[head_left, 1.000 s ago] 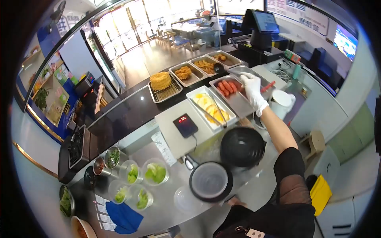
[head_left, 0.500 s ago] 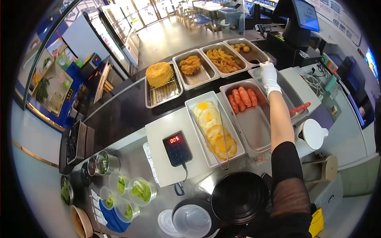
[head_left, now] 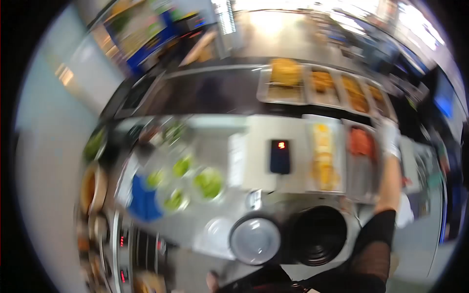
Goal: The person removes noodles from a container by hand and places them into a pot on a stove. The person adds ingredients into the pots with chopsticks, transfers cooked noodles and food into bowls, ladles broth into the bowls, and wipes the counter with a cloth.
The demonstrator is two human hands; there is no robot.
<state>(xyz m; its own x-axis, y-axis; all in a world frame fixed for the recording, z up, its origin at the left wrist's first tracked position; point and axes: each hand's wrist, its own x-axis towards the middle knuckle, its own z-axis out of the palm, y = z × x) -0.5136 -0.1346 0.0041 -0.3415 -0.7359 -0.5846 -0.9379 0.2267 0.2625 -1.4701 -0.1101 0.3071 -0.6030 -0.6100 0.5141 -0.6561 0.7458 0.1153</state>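
The right hand (head_left: 389, 139), in a thin white glove, reaches far right, just beside the long steel tray (head_left: 362, 180) of plump, smooth red sausages (head_left: 360, 141); motion blur hides its fingers, so I cannot tell whether they are wide, narrow or holding anything. The left hand (head_left: 212, 282) shows only as a small blurred piece at the near edge, its fingers equally unclear. To the left of the sausages, soft yellow and white fried eggs (head_left: 323, 156) fill a narrow white tray (head_left: 338, 141). On the dark, glossy far counter (head_left: 215, 93) stand a thick, golden fried block (head_left: 286, 72) and craggy fried pieces (head_left: 322, 81) in metal pans. Nearer, a round black wok (head_left: 318, 235) sits to the right of a cloudy plastic bowl (head_left: 255, 240). A flat black box (head_left: 280, 158) glows with red digits, and clear round cups hold leafy lettuce (head_left: 208, 182) left, near a flat blue cloth (head_left: 144, 198).
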